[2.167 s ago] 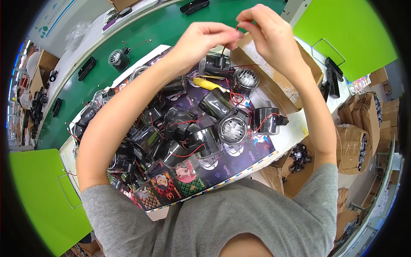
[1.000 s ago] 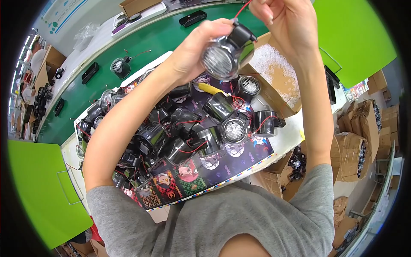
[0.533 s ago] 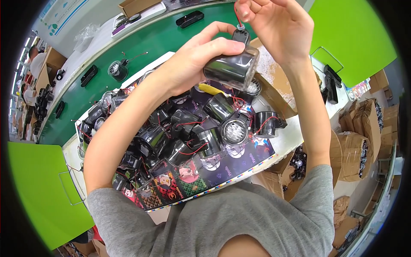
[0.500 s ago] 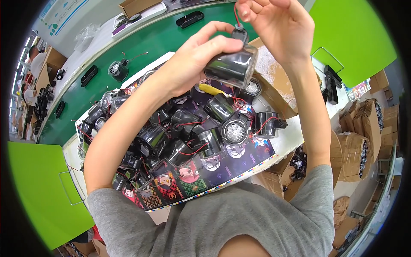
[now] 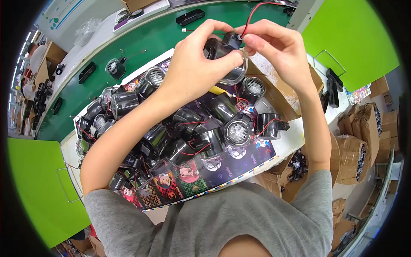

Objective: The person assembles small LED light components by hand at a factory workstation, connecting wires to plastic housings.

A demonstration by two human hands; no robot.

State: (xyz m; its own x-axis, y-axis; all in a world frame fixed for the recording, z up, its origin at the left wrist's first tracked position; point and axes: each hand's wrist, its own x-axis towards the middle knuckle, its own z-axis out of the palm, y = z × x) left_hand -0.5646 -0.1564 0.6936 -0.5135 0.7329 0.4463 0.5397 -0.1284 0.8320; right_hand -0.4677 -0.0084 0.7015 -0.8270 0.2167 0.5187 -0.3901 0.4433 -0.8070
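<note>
My left hand (image 5: 195, 64) is wrapped around a black cylindrical housing (image 5: 234, 73) with a clear rim, raised above the pile. A small black bracket (image 5: 231, 40) sticks out of its top. My right hand (image 5: 280, 51) is closed, thumb and forefinger pinching the red wire (image 5: 248, 20) where it meets that bracket. The wire arcs up and away to the right. Left of the bracket, a dark lead ends in a small white plug (image 5: 184, 30). Below lie several similar housings, one showing a silver slotted face (image 5: 237, 132).
The pile rests on a board covered with printed cartoon sheets (image 5: 222, 169). A cardboard box (image 5: 274, 100) stands right of the pile. Another housing (image 5: 115, 68) and black oblong parts (image 5: 190, 17) lie on the green mat (image 5: 150, 38). Open cartons (image 5: 351, 158) stand at the right.
My right hand has come down to the bracket and the wire. My left hand has turned the housing, so its clear rim now tilts more toward me.
</note>
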